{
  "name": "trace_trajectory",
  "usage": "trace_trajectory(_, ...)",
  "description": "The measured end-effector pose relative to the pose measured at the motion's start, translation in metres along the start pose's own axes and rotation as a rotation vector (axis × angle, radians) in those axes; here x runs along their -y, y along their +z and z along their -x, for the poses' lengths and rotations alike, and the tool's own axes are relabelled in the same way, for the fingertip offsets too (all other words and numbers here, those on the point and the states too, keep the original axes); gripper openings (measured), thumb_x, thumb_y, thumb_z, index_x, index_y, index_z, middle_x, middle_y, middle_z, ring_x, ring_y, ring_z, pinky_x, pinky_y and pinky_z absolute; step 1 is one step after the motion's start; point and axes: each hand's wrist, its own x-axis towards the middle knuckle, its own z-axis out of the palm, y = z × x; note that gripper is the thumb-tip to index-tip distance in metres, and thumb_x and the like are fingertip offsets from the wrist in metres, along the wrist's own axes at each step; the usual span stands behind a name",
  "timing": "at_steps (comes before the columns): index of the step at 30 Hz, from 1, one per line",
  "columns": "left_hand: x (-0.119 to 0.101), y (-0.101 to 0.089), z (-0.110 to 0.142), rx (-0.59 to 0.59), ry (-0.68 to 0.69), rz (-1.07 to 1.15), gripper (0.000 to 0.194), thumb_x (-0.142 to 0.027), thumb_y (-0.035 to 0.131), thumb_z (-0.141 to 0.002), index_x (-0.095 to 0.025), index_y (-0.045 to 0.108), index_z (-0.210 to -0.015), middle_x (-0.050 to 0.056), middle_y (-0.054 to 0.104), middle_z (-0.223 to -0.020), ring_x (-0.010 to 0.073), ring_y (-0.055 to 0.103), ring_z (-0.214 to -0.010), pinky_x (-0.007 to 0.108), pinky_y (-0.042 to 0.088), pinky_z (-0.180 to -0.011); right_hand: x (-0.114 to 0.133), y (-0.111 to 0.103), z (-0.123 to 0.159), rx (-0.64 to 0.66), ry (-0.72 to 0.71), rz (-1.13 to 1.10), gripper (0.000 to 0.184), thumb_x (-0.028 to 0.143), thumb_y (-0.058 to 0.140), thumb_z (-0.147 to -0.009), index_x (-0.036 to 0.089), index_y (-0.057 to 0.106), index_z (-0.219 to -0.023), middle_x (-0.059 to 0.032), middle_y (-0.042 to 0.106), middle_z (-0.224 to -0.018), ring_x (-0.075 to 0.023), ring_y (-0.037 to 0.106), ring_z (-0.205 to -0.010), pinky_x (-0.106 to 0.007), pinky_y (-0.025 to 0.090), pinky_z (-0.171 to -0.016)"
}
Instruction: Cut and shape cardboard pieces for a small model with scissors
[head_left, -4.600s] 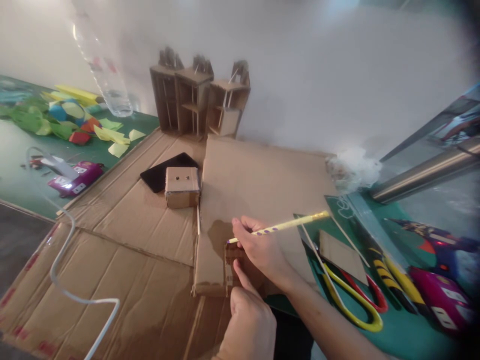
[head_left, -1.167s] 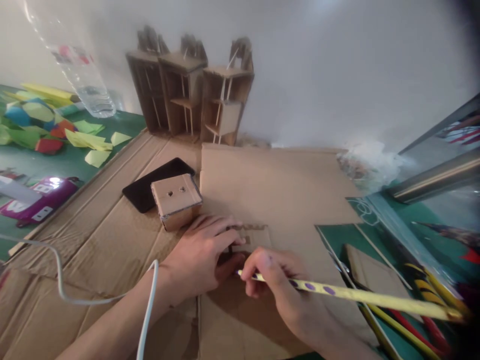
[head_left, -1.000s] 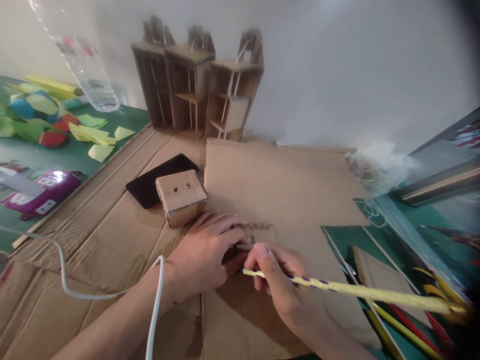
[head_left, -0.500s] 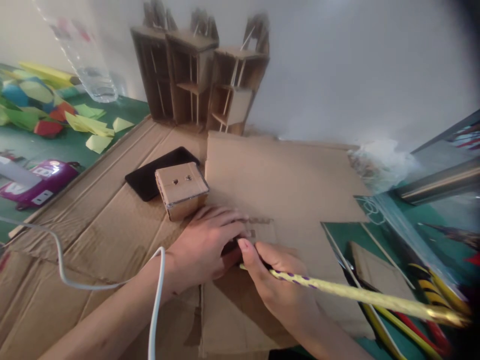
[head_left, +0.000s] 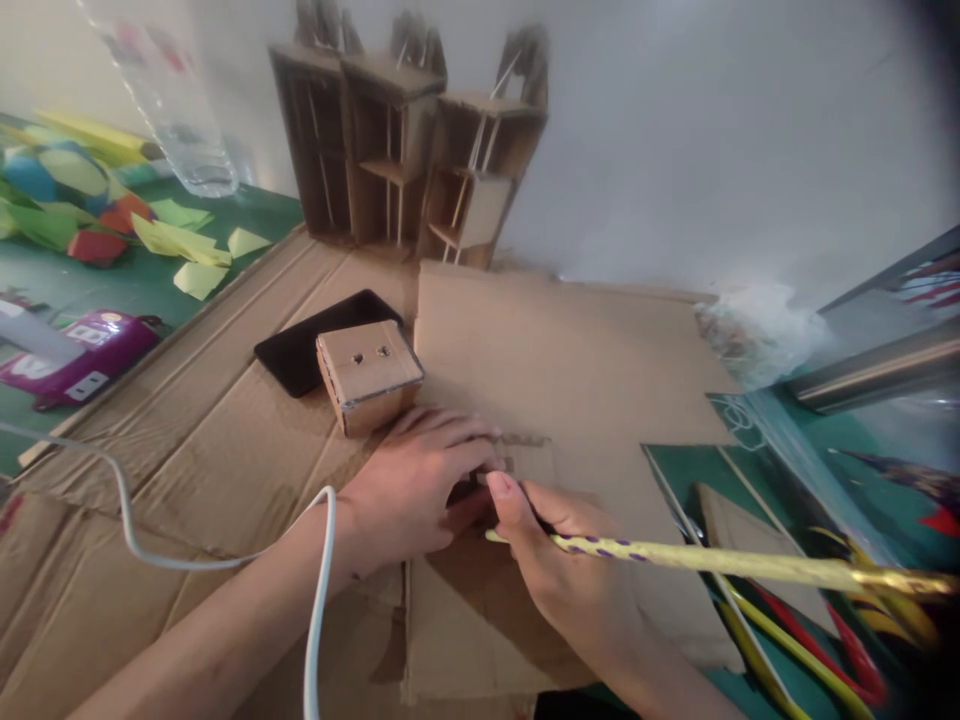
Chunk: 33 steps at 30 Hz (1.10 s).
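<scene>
The cardboard sheet [head_left: 555, 345] gives you room ahead to its far edge [head_left: 630, 292]; your right hand [head_left: 566, 550] clasps the spotted pencil [head_left: 675, 557]; whether your left hand [head_left: 416, 485] grips anything is hidden.

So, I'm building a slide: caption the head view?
Right hand holds a pencil over cardboard; left hand rests near a box.

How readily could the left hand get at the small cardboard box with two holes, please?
Probably yes: the small box sits just beyond the left hand, with nothing visible between them; whether they touch is unclear.
</scene>
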Motion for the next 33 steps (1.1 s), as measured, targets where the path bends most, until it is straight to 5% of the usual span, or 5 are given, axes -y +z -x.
trace_trajectory(13, 0.002, -0.001, 0.001, -0.002, 0.028, 0.008, 0.016, -0.022, 0.058, -0.085, -0.018, 0.066, -0.099, 0.007, 0.067, -0.125, 0.0269, 0.057, -0.118, 0.044, 0.041, -0.101, 0.006, 0.01, 0.002, -0.036, -0.063, 0.169, 0.042, 0.024, 0.048, -0.098, 0.019, 0.037, -0.057, 0.0065, 0.031, -0.051, -0.0064, 0.03, -0.044, -0.022, 0.025, -0.043)
trace_trajectory(21, 0.003, -0.001, 0.004, -0.017, 0.047, -0.035, 0.022, -0.029, 0.057, -0.09, -0.019, 0.065, -0.108, 0.007, 0.068, -0.123, 0.0256, 0.06, -0.113, 0.043, 0.041, -0.1, 0.015, 0.007, 0.001, -0.127, 0.071, 0.129, 0.044, 0.034, 0.046, -0.1, 0.018, 0.055, -0.06, 0.002, 0.054, -0.049, -0.0089, 0.051, -0.046, -0.016, 0.038, -0.045)
trace_trajectory(28, 0.006, 0.003, 0.006, -0.031, 0.057, -0.041, 0.018, -0.029, 0.059, -0.089, -0.02, 0.066, -0.103, 0.007, 0.068, -0.121, 0.0267, 0.059, -0.116, 0.043, 0.041, -0.101, 0.017, 0.015, 0.004, -0.157, 0.043, 0.24, 0.045, 0.034, 0.047, -0.098, 0.017, 0.052, -0.057, 0.0018, 0.05, -0.047, -0.0087, 0.05, -0.045, -0.017, 0.036, -0.044)
trace_trajectory(33, 0.008, 0.004, 0.007, -0.035, 0.066, -0.021, 0.015, -0.028, 0.058, -0.089, -0.02, 0.066, -0.099, 0.007, 0.069, -0.118, 0.0267, 0.059, -0.116, 0.043, 0.04, -0.102, 0.016, 0.018, 0.005, -0.146, -0.007, 0.355, 0.046, 0.034, 0.047, -0.098, 0.017, 0.05, -0.055, 0.0038, 0.041, -0.047, -0.0071, 0.038, -0.044, -0.02, 0.03, -0.044)
